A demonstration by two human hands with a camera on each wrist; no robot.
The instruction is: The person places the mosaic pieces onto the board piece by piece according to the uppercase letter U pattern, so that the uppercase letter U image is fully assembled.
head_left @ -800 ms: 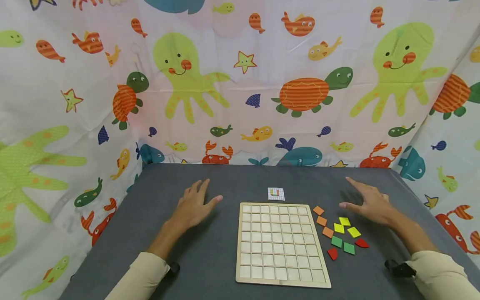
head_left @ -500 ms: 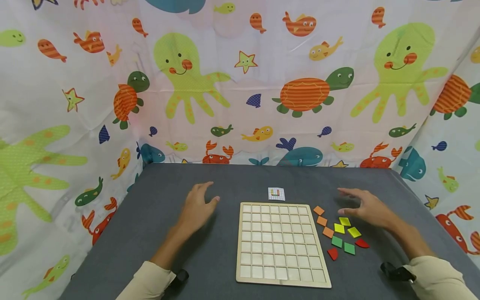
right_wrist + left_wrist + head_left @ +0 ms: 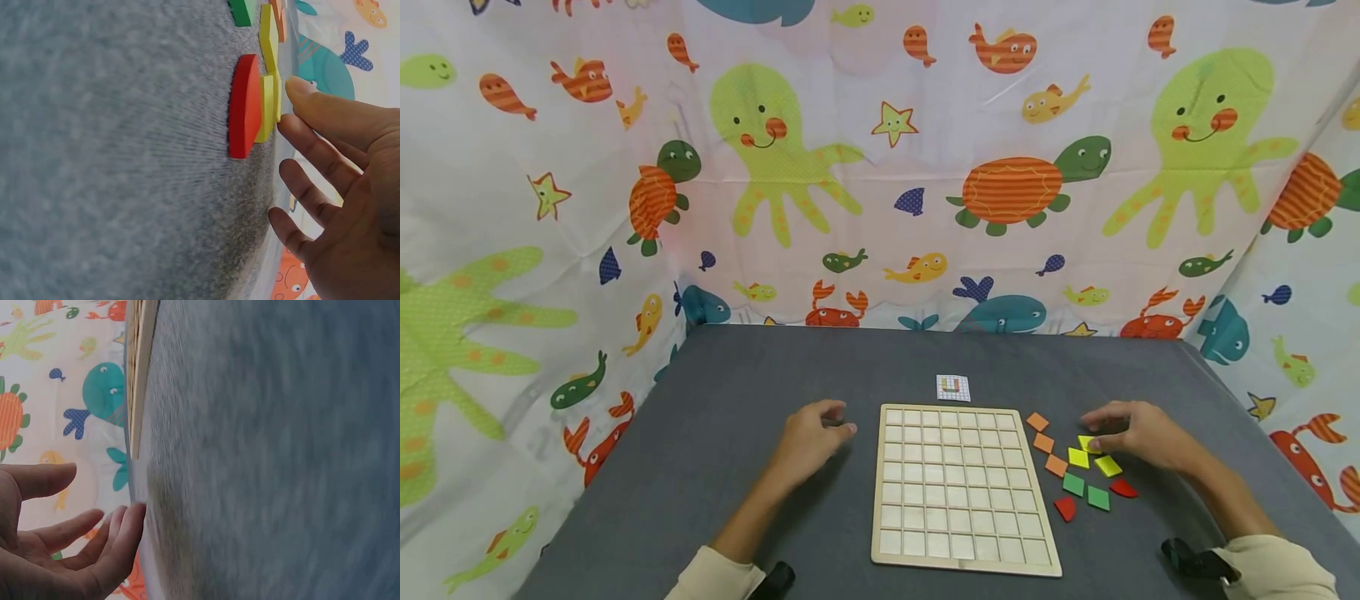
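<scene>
Beside the left edge of the wooden grid board (image 3: 964, 565) hovers my left hand (image 3: 808, 442), fingers loosely bent and holding nothing. The left wrist view shows its thumb and fingers (image 3: 115, 550) apart. My right hand (image 3: 1150, 433) reaches over the loose tiles. Its thumb and index fingertips are right at the farthest yellow tile (image 3: 1085, 442), with a gap between them in the right wrist view. A second yellow tile (image 3: 1078, 457), a third yellow tile (image 3: 1108, 466) and a red rounded tile (image 3: 244, 109) lie close by.
Orange tiles (image 3: 1043, 442), green tiles (image 3: 1098, 497) and a red tile (image 3: 1065, 508) lie flat along the board's right side. A small white pattern card (image 3: 952, 387) sits behind the board. A sea-animal curtain (image 3: 865, 192) surrounds the grey table (image 3: 737, 375).
My right hand has come down and nearer to the yellow tiles, its fingers bending. The left hand has moved right and nearer, toward the board, its fingers curling loosely. Tiles and board have stayed put.
</scene>
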